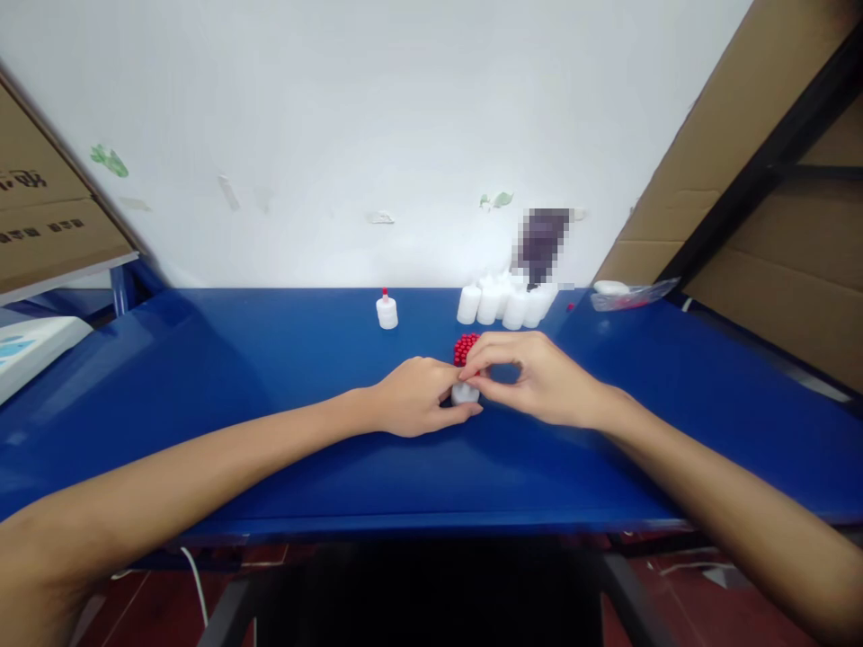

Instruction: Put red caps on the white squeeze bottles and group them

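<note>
My left hand rests on the blue table, fingers curled round a small white bottle. My right hand meets it from the right, thumb and fingers pinched over the bottle's top; what sits in the pinch is too small to make out. Just behind both hands lies a heap of small red caps. A finished-looking white bottle with a red cap stands alone further back.
A cluster of several uncapped white bottles stands at the back near the wall. A clear plastic bag lies at the back right. Cardboard boxes flank the table; a white device sits at the left edge.
</note>
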{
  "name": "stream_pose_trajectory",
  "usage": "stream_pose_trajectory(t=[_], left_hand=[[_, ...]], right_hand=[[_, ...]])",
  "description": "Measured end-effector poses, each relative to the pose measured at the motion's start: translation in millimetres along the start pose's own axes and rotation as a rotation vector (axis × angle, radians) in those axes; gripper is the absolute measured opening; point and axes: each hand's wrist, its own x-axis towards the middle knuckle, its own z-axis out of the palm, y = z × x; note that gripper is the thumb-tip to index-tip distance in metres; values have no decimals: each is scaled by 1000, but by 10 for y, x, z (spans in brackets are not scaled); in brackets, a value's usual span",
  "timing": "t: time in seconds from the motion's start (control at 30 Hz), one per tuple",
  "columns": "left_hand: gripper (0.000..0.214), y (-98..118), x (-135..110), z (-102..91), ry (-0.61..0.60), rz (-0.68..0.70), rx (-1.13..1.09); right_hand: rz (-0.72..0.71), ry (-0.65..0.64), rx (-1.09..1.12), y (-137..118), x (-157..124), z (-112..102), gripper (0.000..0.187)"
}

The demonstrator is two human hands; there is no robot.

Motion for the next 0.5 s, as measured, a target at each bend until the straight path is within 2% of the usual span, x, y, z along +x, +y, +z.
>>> stream_pose_trajectory(t=[0.13,0.23,0.37,0.5], left_hand=[[36,2,3,2,-1,-14,7],[36,-3,2,1,-3,-31,-4],[31,-9,4,-7,-17,-11,-37],[28,-6,9,-13,-25,-27,-51]], right_hand=[[45,13,-1,11,-11,19,10],[84,31,40,21,-20,19,22],[34,-1,-22,1,-20,-3,14],[19,0,-65,-34,-26,-7,15]])
